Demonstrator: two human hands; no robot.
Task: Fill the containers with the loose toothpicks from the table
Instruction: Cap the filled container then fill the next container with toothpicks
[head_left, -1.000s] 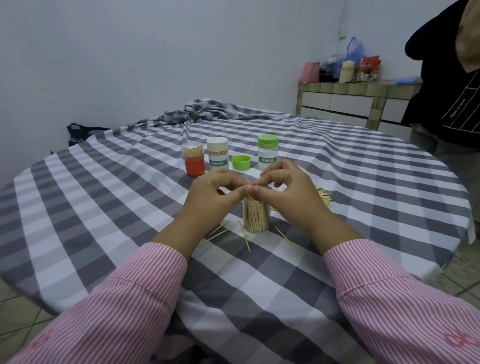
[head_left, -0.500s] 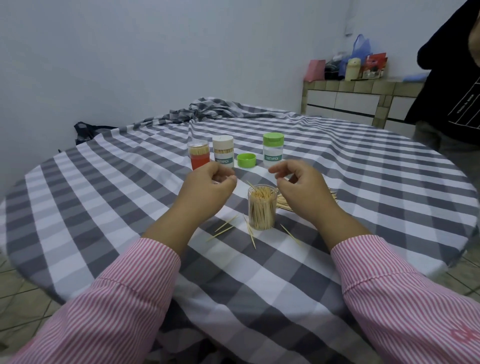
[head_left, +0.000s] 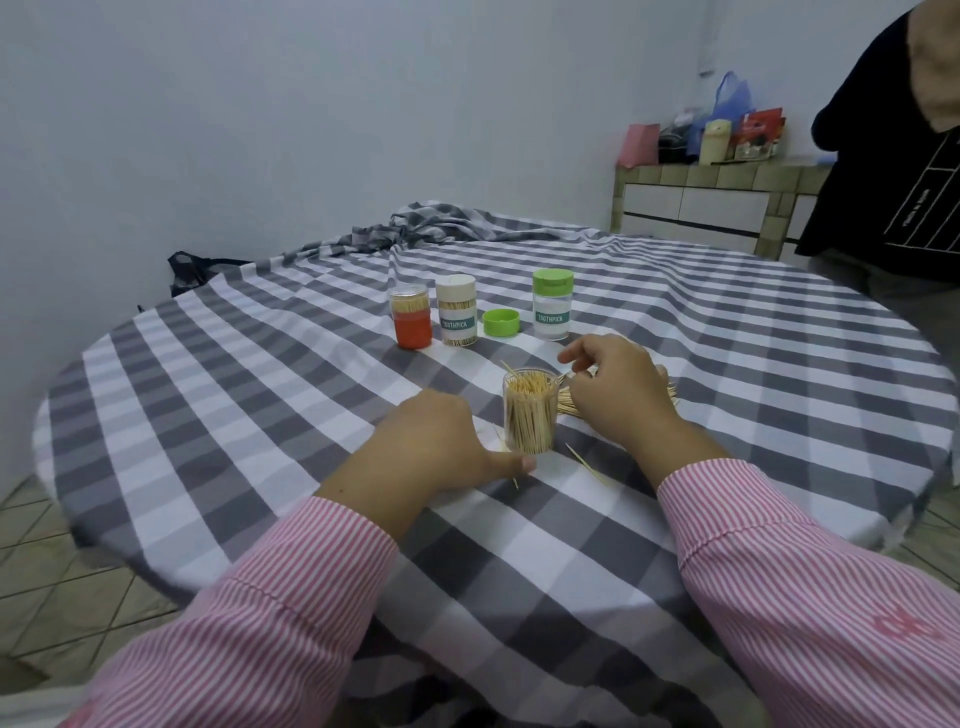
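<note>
A clear container (head_left: 530, 413) packed with upright toothpicks stands open on the checked tablecloth (head_left: 260, 395). My left hand (head_left: 431, 452) rests on the cloth just left of it, thumb stretched toward its base; its fingers are hidden behind the back of the hand. My right hand (head_left: 618, 400) is right of the container with curled fingers, pinching at the pile of loose toothpicks (head_left: 670, 392) it partly covers. A few single toothpicks (head_left: 587, 462) lie in front of the container.
Behind stand an orange-bottomed container (head_left: 412, 322), a white-capped one (head_left: 457, 312), a green-capped one (head_left: 552, 306) and a loose green cap (head_left: 501, 322). A person in black (head_left: 893, 156) stands at the right, by a tiled counter (head_left: 717, 202).
Both hands left the top of the clear container. The left dropped to the cloth beside it; the right moved down and right onto the loose pile.
</note>
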